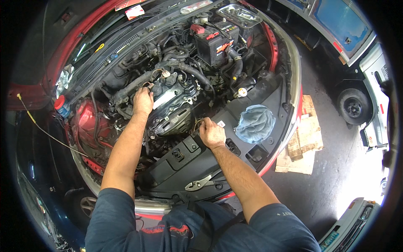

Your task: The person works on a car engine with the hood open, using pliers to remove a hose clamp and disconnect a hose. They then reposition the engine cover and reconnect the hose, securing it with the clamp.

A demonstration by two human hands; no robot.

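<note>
My left hand reaches over the left end of the engine, its fingers closed beside a thick wiring harness. What they grip, if anything, is hidden by the hand. Farther along the harness, a pale connector with thin wires stands up. My right hand rests at the inner edge of the black plastic front cover, with the fingers curled down next to some thin wires. Whatever is in those fingers cannot be made out. Just right of it, a crumpled blue cloth lies on the cover.
Slip-joint pliers lie on the cover near me. A battery and a metal tray sit at the far right of the bay. A prop rod crosses the left side. Flattened cardboard lies on the floor.
</note>
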